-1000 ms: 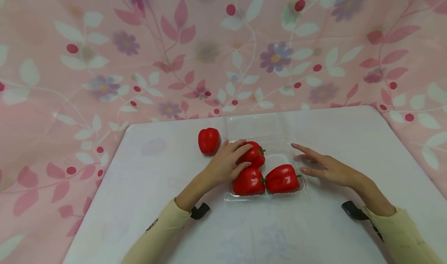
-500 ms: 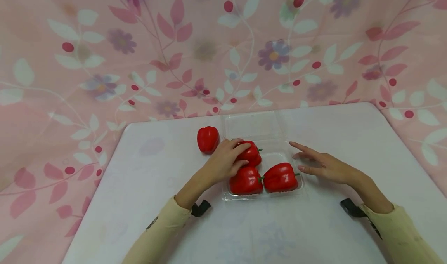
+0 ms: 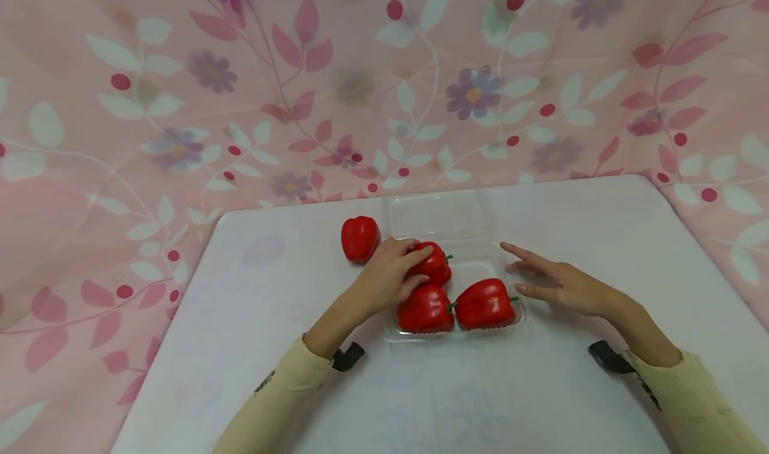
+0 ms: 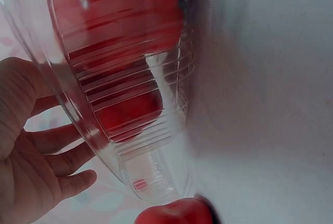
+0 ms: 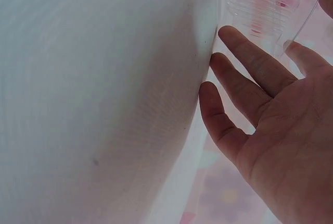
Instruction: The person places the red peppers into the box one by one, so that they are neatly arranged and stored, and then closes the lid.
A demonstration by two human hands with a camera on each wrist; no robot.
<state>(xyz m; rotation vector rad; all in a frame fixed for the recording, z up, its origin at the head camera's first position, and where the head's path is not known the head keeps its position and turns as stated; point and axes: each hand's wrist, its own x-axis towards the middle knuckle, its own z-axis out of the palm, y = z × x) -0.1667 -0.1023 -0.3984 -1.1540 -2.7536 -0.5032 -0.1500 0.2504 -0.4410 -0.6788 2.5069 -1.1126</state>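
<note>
In the head view, a clear plastic clamshell box (image 3: pixel 390 337) holds 3 red bell peppers. My left hand (image 3: pixel 384 274) reaches over its left side and grips the back-left bell pepper (image 3: pixel 437 267), fingers over the top and thumb at the near side. A second bell pepper (image 3: pixel 425 310) sits in the front left, and a third bell pepper (image 3: pixel 485 304) in the front right. My right hand (image 3: pixel 561 286) stays beside the right wall, fingers spread and holding nothing. The left wrist view shows the left hand (image 4: pixel 39 151) behind the ribbed wall.
One more red bell pepper (image 3: pixel 360 239) stands on the white table (image 3: pixel 276 294), left of the box. The box's clear lid (image 3: pixel 438 215) lies folded back toward the patterned pink cloth (image 3: pixel 354 87) behind the table.
The view shifts slightly. Both hands and all the peppers keep nearly the same places, with the left hand still on the back-left bell pepper.
</note>
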